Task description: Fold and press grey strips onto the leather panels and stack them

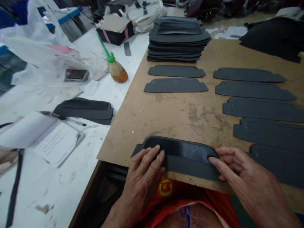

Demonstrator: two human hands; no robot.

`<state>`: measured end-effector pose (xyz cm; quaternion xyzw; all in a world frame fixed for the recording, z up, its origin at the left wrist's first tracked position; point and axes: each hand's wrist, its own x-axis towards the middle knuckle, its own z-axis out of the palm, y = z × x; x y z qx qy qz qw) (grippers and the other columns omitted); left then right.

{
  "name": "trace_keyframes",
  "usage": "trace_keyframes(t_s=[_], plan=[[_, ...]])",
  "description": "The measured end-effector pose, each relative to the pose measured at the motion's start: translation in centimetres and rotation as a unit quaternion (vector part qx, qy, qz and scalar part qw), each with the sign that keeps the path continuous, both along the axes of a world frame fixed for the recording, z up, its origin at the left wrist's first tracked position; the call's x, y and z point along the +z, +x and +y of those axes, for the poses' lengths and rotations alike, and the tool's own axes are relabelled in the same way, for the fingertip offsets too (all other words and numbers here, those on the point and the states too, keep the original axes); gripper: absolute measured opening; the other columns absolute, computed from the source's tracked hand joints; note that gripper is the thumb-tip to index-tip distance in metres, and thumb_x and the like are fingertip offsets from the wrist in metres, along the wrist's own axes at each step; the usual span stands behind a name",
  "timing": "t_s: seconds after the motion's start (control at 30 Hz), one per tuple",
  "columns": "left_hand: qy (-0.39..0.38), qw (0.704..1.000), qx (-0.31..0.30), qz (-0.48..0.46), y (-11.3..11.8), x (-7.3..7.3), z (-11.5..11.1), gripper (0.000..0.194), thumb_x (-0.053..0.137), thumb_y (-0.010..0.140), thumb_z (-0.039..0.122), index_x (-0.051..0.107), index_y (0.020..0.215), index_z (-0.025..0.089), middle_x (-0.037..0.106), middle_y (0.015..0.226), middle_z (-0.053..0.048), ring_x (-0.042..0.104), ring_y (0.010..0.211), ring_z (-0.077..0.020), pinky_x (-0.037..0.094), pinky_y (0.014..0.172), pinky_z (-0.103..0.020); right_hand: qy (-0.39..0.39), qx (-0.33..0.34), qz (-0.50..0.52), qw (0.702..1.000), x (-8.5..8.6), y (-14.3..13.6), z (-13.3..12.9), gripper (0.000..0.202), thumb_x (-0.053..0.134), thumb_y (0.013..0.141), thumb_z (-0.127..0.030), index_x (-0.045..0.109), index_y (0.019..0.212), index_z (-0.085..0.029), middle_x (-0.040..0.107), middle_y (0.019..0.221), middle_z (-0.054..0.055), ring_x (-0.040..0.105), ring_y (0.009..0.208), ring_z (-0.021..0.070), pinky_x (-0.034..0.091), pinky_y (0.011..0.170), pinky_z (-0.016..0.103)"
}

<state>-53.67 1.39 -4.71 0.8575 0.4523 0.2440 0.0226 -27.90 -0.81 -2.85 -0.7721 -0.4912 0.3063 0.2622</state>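
Note:
A dark flat piece (185,152) with a rounded, shiny upper layer lies at the near edge of the brown board. My left hand (147,167) rests on its left part, fingers laid flat across it. At the right end, my right hand (237,167) pinches the rounded corner between thumb and fingers. Two similar dark strips, an upper one (177,71) and a lower one (175,85), lie farther back on the board. Several more strips (256,90) form a column at the right.
The brown board (135,117) bears a tall stack of dark pieces (178,41) at the back. To the left, a white table (92,139) holds a glue bottle (117,69), folded dark pieces (83,109), an open notebook (57,139) and plastic bags (47,57).

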Motion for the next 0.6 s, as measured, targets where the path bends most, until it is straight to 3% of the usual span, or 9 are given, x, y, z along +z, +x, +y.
trace_keyframes(t_s=[0.1,0.23,0.4,0.5,0.6], plan=[[0.007,1.0,0.0,0.006,0.0,-0.1,0.0,0.031,0.051,0.09,0.015,0.054,0.121,0.017,0.061,0.122,-0.008,0.052,0.112,-0.0197,0.043,0.095,-0.034,0.02,0.018,-0.023,0.999,0.3,-0.3,0.2,0.028,0.058,0.08,-0.046,0.059,0.095,-0.023,0.068,0.07,0.002,0.064,0.055,0.0174,0.048,0.046,0.027],[0.019,1.0,-0.023,-0.003,-0.4,-0.7,0.3,0.037,0.053,0.09,0.015,0.05,0.127,0.017,0.059,0.124,-0.009,0.052,0.112,-0.0226,0.041,0.095,-0.038,0.014,0.029,-0.089,0.996,1.8,-1.3,1.1,0.016,0.061,0.078,-0.034,0.057,0.089,-0.022,0.061,0.06,-0.003,0.06,0.053,0.0149,0.045,0.052,0.027],[0.015,0.999,-0.039,-0.016,-0.6,-0.9,0.6,0.042,0.054,0.089,0.016,0.047,0.13,0.019,0.057,0.126,-0.009,0.052,0.112,-0.0242,0.039,0.095,-0.04,0.03,0.02,-0.107,0.994,2.5,-1.3,1.6,0.015,0.062,0.074,-0.025,0.058,0.088,-0.02,0.059,0.074,0.0,0.056,0.06,0.0124,0.046,0.058,0.026],[0.029,0.999,-0.04,-0.014,-0.3,-0.7,0.6,0.044,0.052,0.09,0.017,0.045,0.133,0.02,0.058,0.125,-0.008,0.053,0.111,-0.0235,0.04,0.094,-0.039,0.033,0.014,-0.064,0.997,2.2,-0.8,1.4,0.02,0.057,0.076,-0.023,0.058,0.096,-0.019,0.055,0.08,0.0,0.055,0.063,0.0118,0.049,0.057,0.026],[0.05,0.998,-0.045,-0.014,-0.1,-0.5,0.8,0.044,0.051,0.091,0.018,0.043,0.135,0.018,0.059,0.122,-0.009,0.054,0.109,-0.023,0.04,0.093,-0.038,0.027,-0.029,0.05,0.998,1.8,-0.2,1.3,0.025,0.055,0.077,-0.025,0.055,0.101,-0.02,0.05,0.083,-0.001,0.055,0.059,0.0101,0.049,0.046,0.024]])
